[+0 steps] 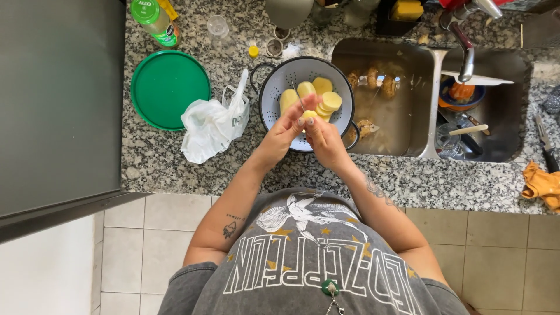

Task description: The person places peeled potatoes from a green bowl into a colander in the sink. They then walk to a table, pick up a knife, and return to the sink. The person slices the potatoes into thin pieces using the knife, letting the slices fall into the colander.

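Starting left of the white colander (274, 93) on the granite desk (175, 169), a green lid (169, 87) and a crumpled white plastic bag (213, 125) lie by. Over the colander's near rim, the left hand (286, 131) and right hand (324, 140) both close around a small peeled potato piece (309, 115), with a thin blade (297, 96) rising above it. It looks firm, light and wet-slippery, best pinched by its cut faces. Right of the colander lies the sink (402, 140).

colander (274, 87) left of sink (408, 146), bag (210, 125) beside colander
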